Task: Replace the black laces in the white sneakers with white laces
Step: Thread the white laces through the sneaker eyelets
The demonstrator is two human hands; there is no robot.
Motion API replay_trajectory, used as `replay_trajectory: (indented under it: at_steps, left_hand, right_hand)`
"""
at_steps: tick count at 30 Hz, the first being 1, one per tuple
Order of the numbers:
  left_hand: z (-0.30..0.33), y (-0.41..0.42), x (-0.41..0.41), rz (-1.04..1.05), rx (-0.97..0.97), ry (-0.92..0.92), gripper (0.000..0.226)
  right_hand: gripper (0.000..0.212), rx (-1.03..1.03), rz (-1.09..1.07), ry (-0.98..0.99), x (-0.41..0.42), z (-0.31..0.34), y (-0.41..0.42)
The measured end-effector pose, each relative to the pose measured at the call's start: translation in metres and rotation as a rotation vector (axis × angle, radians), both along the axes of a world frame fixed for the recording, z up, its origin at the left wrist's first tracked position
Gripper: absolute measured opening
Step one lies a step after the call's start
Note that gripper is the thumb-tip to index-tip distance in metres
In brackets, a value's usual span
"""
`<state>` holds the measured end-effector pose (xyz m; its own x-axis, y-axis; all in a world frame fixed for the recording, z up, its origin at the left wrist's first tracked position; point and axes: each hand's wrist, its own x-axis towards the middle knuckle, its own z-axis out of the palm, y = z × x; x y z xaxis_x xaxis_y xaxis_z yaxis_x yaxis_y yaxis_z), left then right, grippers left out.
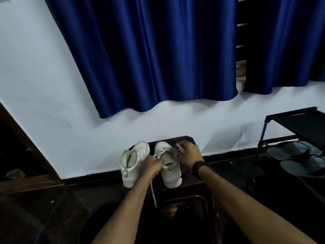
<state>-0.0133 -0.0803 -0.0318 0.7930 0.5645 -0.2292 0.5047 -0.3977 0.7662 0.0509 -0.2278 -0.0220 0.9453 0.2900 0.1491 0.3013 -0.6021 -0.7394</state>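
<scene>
Two white sneakers stand side by side on a dark stool (193, 184), toes toward the wall. The left sneaker (133, 161) shows no lace that I can make out. The right sneaker (169, 166) has a white lace (153, 192) threaded through its eyelets. My left hand (152, 167) grips one end of that lace, and the loose tail hangs down over the stool's front edge. My right hand (189, 155) pinches the other end of the white lace at the sneaker's right side. No black laces are visible.
A blue curtain (149, 59) hangs on the white wall behind the stool. At the right stands a black shoe rack (295, 124) with grey slippers (295, 155) on it. A dark doorway with a wooden frame (22, 138) is at the left.
</scene>
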Motion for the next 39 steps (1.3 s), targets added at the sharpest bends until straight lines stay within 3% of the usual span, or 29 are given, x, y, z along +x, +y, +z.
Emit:
replay_trajectory:
  at_steps: [2,7,10,14,20,22,25,27,30,35,39]
  left_hand:
    - [0.015,0.004,0.0,-0.02,0.0,0.042,0.033]
    - [0.087,0.029,0.003,-0.072,-0.227,-0.037,0.035]
    - [0.139,0.039,0.004,-0.082,-0.24,-0.076,0.032]
    - [0.199,0.045,0.002,-0.117,-0.092,-0.066,0.029]
    - [0.257,0.034,-0.005,-0.19,0.468,-0.062,0.026]
    - [0.264,0.03,-0.006,-0.203,0.511,-0.132,0.025]
    - [0.267,0.031,-0.006,-0.203,0.515,-0.248,0.025]
    - [0.266,0.029,-0.006,-0.22,0.51,-0.278,0.024]
    - [0.258,0.026,-0.008,-0.21,0.394,-0.343,0.023]
    - [0.25,0.025,-0.013,-0.17,0.313,-0.42,0.017]
    - [0.248,0.027,-0.012,-0.165,0.34,-0.452,0.02]
  right_hand:
    - [0.018,0.06,0.0,-0.016,0.003,0.011,0.002]
    - [0.02,0.052,0.088,-0.06,0.022,0.068,-0.002]
    - [0.026,-0.04,0.136,-0.015,0.031,0.115,-0.001]
    - [0.021,-0.151,0.231,0.202,0.034,0.178,0.003]
    - [0.019,-0.222,0.408,0.355,0.033,0.244,-0.006]
    - [0.022,-0.282,0.443,0.268,0.026,0.264,-0.004]
    - [0.015,-0.438,0.38,-0.069,0.01,0.286,0.003]
    - [0.02,-0.45,0.319,-0.225,0.005,0.289,0.008]
    - [0.029,-0.336,0.304,-0.249,0.007,0.277,0.01]
    - [0.025,-0.282,0.282,-0.102,0.018,0.224,0.002]
    - [0.033,-0.474,0.308,0.086,0.019,0.152,-0.004]
